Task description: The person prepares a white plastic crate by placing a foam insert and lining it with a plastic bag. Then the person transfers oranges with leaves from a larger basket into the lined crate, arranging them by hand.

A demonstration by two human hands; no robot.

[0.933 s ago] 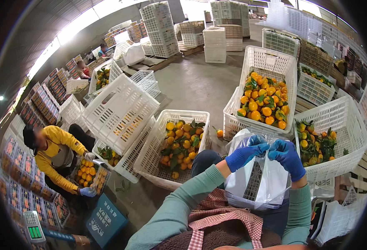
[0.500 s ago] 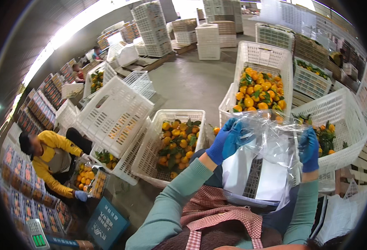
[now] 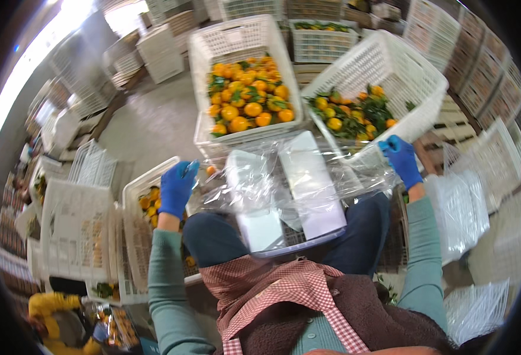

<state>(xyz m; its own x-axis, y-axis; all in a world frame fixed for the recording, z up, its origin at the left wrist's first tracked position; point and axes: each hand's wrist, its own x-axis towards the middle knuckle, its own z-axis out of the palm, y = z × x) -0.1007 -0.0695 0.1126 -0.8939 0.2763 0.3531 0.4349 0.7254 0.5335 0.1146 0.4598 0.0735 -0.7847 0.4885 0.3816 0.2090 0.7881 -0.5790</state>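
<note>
A wide sheet of clear plastic film (image 3: 216, 190) is stretched between my blue-gloved hands. At its left edge my left hand (image 3: 176, 189) is closed on the film, out over the left knee. My right hand (image 3: 401, 160) pinches the opposite edge, next to a tilted white crate. Beneath the film, a shallow crate (image 3: 302, 244) sits at my lap with two white paper strips (image 3: 312, 192) lining it. A dark slatted gap shows between the strips. The film lies wrinkled across them.
Orange citrus fruit (image 3: 251, 97) with leaves fills a white crate (image 3: 196, 56) straight ahead. The tilted white crate (image 3: 417, 71) to its right holds leafy fruit. Another fruit crate (image 3: 131, 198) stands by my left knee. Clear plastic sheets (image 3: 458, 213) lie at right. A person in yellow (image 3: 53, 305) works lower left.
My hands have moved apart and lower, drawing the bunched film out wide over the paper-lined crate. The whole view has turned to the right.
</note>
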